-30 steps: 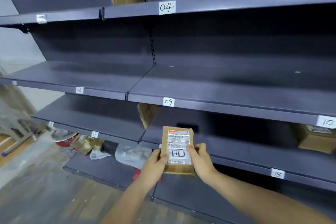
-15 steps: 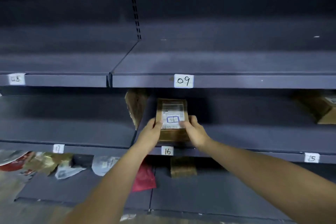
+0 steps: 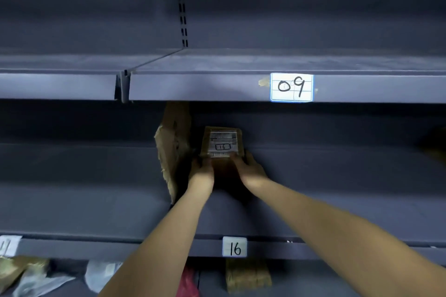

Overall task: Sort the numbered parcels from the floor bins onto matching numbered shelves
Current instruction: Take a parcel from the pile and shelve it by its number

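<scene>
**Parcel 16 held deep on shelf 16**

The dark grey shelving (image 3: 217, 212) fills the view. The upper shelf (image 3: 193, 87) crosses at 12 o'clock, and its front edge carries a white tag (image 3: 291, 87) handwritten "09". The lower shelf's front edge, at 6 o'clock, has a smaller tag (image 3: 234, 246) reading "16"; a further tag (image 3: 8, 245) at 8 o'clock is cut off and cannot be read.

A torn piece of cardboard (image 3: 172, 149) stands upright at the back of the shelf, just at 9 o'clock of the parcel. The brown parcel (image 3: 222, 143) sits near the centre, far back on shelf 16, with a white shipping label whose boxed handwritten number reads "16"; the printed lines are too blurred to read.

The left hand (image 3: 201, 171) grips the parcel's lower left corner, and the right hand (image 3: 251, 169) grips its lower right corner, fingers curled round its edges, it seems.

Below the lower shelf, at 7 o'clock, lie plastic-wrapped bags (image 3: 36, 275), and at 6 o'clock a small woven-looking packet (image 3: 247, 275).
</scene>
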Demonstrator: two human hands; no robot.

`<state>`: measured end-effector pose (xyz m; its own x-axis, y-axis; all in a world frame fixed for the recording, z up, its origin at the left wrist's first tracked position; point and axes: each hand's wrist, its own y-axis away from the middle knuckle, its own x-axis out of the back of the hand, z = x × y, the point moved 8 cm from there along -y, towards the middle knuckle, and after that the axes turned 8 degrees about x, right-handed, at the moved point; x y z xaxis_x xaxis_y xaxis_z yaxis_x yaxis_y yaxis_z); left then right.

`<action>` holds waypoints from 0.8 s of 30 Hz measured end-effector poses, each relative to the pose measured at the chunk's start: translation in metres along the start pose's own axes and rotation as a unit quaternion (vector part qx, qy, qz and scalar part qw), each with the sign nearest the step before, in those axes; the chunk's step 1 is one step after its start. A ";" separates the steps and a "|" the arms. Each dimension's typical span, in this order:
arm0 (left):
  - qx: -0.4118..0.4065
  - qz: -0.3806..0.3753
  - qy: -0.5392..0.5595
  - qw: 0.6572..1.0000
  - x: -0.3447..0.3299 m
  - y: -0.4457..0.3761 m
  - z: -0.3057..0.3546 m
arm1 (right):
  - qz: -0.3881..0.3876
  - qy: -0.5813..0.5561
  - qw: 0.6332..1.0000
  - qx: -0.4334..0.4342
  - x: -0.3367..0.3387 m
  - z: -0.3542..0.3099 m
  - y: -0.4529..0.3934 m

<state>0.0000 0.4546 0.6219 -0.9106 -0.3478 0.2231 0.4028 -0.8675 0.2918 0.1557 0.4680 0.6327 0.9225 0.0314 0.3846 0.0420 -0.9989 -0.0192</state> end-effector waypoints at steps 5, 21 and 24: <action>0.005 0.004 0.002 1.000 -0.010 -0.018 0.002 | -0.041 -0.010 0.999 0.003 -0.011 0.003 -0.033; -0.027 -0.080 -0.294 0.952 0.020 0.111 0.074 | -0.111 0.100 0.989 -0.021 0.037 -0.064 0.051; -0.058 -0.141 -0.348 0.925 0.027 0.156 0.091 | -0.141 0.126 0.981 -0.031 0.057 -0.091 0.102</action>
<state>0.0464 0.3425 0.7577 -0.6824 0.1770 0.7092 0.1086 -0.9349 0.3378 0.1773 0.3653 0.7367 0.7528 0.3057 0.5830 0.2518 -0.9520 0.1740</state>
